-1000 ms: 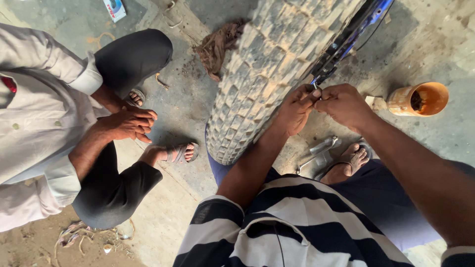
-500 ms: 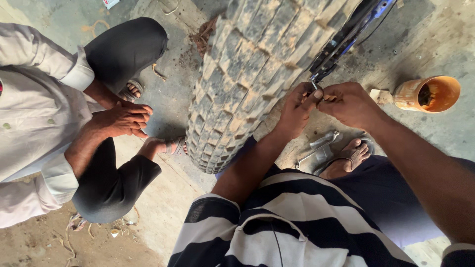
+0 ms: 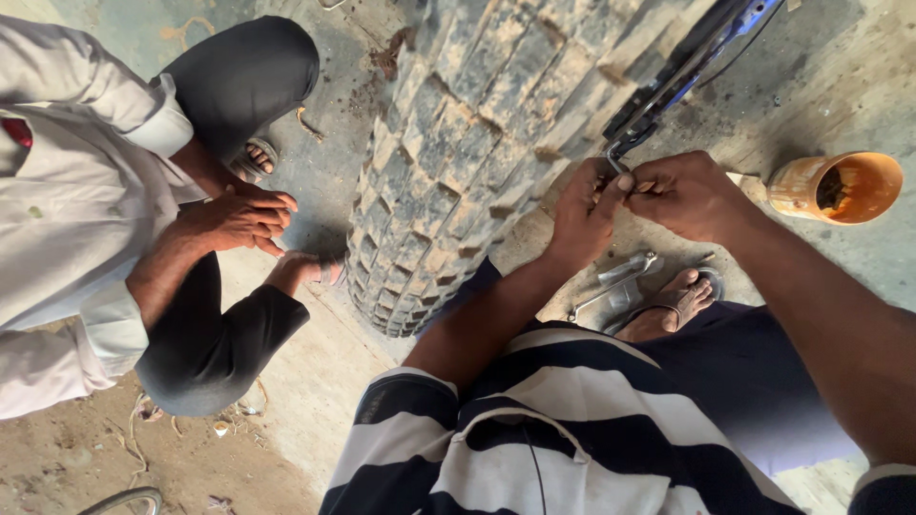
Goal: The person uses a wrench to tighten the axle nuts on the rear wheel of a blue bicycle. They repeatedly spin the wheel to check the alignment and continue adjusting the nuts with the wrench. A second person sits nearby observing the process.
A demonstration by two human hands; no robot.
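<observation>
A large, dusty knobbly tyre (image 3: 477,143) stands upright in front of me, with a blue and black rim or frame bar (image 3: 677,67) along its right side. My left hand (image 3: 580,215) and my right hand (image 3: 689,195) meet at the lower end of that bar. The fingers of both pinch a small hooked metal part (image 3: 615,160) that sticks out there. What lies between the fingertips is mostly hidden. My striped shirt fills the bottom of the view.
A person in a white shirt and dark trousers squats at the left, hands clasped (image 3: 234,221) near the tyre. An orange cup (image 3: 840,186) with dark contents stands at the right. Metal spanners (image 3: 615,284) lie on the concrete beside my sandalled foot (image 3: 679,300).
The view has moved in closer, so the tyre looks larger and further left. Both my hands stay at the same small metal part. The squatting person keeps still.
</observation>
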